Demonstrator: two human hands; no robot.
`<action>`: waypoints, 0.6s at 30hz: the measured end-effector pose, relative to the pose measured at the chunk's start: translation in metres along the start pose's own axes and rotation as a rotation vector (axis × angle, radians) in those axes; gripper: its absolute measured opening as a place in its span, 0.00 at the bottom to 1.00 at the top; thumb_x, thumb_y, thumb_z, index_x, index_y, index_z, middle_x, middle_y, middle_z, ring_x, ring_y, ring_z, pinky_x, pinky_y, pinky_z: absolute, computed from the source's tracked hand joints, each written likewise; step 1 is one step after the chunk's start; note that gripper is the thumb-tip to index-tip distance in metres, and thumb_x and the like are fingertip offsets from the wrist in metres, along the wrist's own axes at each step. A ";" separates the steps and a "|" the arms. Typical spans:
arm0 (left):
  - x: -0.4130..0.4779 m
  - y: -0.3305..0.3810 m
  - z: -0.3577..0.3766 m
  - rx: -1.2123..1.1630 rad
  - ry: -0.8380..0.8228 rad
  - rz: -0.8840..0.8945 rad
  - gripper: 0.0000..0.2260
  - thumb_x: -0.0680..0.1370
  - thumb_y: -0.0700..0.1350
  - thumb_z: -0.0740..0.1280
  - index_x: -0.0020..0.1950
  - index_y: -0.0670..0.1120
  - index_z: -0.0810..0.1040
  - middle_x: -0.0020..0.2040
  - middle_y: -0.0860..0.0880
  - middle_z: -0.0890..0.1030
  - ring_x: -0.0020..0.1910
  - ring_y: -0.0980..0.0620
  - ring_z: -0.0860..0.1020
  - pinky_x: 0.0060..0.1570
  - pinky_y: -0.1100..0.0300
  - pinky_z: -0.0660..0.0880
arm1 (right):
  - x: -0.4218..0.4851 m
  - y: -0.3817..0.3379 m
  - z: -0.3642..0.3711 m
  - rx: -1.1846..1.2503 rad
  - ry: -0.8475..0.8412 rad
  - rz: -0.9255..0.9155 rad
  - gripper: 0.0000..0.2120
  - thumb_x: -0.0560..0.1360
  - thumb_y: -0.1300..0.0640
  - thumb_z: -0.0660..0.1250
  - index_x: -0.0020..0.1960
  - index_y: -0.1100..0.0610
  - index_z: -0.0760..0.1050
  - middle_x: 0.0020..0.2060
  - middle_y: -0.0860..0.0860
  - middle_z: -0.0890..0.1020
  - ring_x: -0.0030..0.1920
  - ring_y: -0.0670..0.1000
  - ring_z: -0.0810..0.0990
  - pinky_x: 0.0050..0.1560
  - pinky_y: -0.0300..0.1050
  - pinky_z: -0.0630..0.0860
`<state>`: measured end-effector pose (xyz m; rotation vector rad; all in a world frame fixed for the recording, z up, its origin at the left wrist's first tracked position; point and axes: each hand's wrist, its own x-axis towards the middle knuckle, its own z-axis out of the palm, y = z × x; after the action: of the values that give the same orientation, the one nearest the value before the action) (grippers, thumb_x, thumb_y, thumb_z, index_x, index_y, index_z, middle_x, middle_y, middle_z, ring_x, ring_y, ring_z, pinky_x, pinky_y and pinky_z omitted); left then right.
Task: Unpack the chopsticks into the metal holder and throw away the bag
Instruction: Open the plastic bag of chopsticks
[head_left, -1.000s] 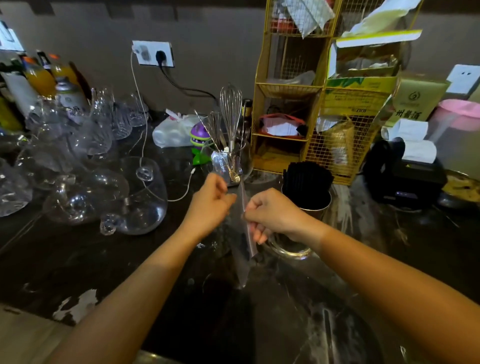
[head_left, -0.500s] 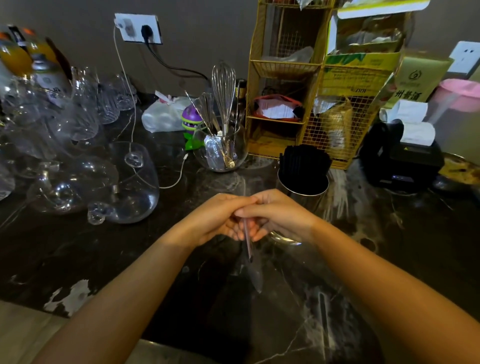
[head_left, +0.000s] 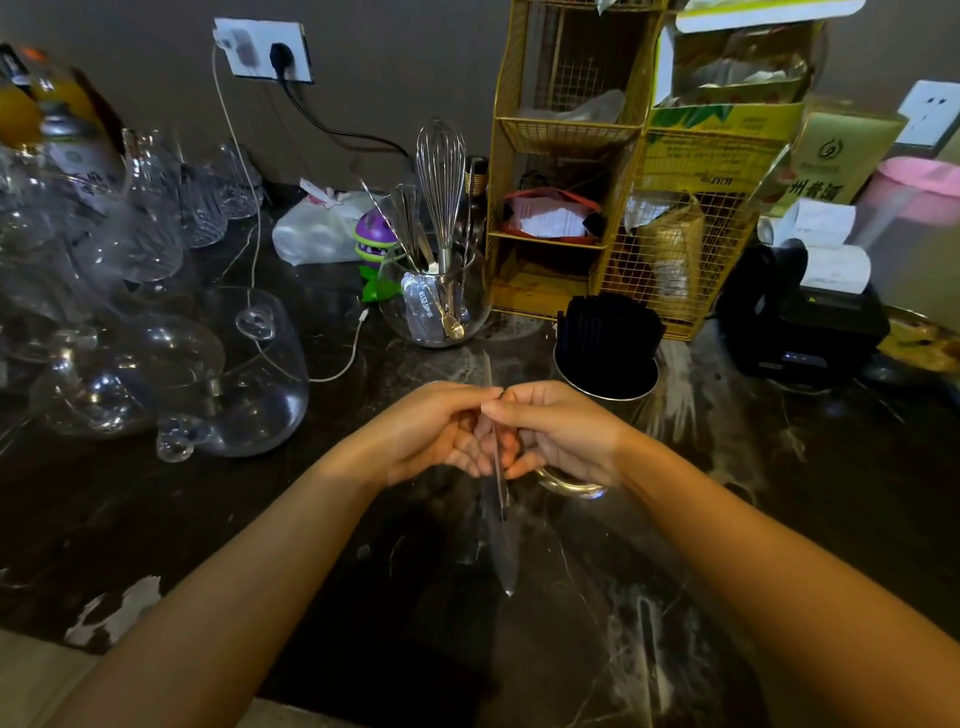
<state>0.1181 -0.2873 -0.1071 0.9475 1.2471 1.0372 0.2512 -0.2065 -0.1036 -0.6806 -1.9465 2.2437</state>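
Observation:
A bundle of black chopsticks (head_left: 609, 335) stands upright in the metal holder (head_left: 631, 391) on the dark marble counter, just behind my right hand. My left hand (head_left: 434, 434) and my right hand (head_left: 558, 434) meet in front of the holder, fingertips together. Both pinch the top of a clear, empty plastic bag (head_left: 501, 535), which hangs down flat and narrow between them. The holder's lower part is hidden by my right hand.
A glass bowl (head_left: 434, 301) with a whisk and spoons stands behind my hands. Glass jugs (head_left: 228, 374) and cups crowd the left. A yellow wire rack (head_left: 623, 171) and a black receipt printer (head_left: 800, 322) stand at the back right. A white cable (head_left: 332, 371) trails across the counter.
My hands have come together and dropped a little toward me, pressing the bag from a spread sheet into a narrow folded strip. The chopsticks in the holder have not moved.

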 end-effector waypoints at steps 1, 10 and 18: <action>0.001 0.001 -0.001 -0.005 -0.007 0.004 0.16 0.68 0.54 0.62 0.40 0.41 0.79 0.29 0.44 0.80 0.26 0.52 0.78 0.27 0.65 0.76 | 0.001 0.000 -0.001 0.000 0.002 0.000 0.13 0.65 0.50 0.67 0.41 0.60 0.74 0.33 0.55 0.75 0.27 0.44 0.78 0.28 0.35 0.77; 0.007 0.011 -0.005 0.219 0.069 0.008 0.12 0.77 0.40 0.58 0.35 0.43 0.76 0.25 0.50 0.81 0.26 0.56 0.78 0.26 0.66 0.76 | 0.006 -0.004 -0.009 -0.096 0.048 -0.003 0.08 0.70 0.60 0.68 0.34 0.56 0.70 0.31 0.54 0.77 0.28 0.45 0.78 0.27 0.35 0.77; 0.015 0.017 -0.006 0.273 0.208 0.102 0.12 0.76 0.40 0.62 0.32 0.44 0.76 0.18 0.52 0.76 0.19 0.61 0.73 0.19 0.72 0.67 | 0.013 -0.013 -0.013 -0.158 0.050 -0.034 0.09 0.70 0.61 0.69 0.34 0.57 0.70 0.31 0.55 0.76 0.28 0.45 0.77 0.28 0.33 0.77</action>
<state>0.1106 -0.2686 -0.0950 1.1432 1.5553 1.0831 0.2415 -0.1873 -0.0958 -0.7079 -2.1110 2.0498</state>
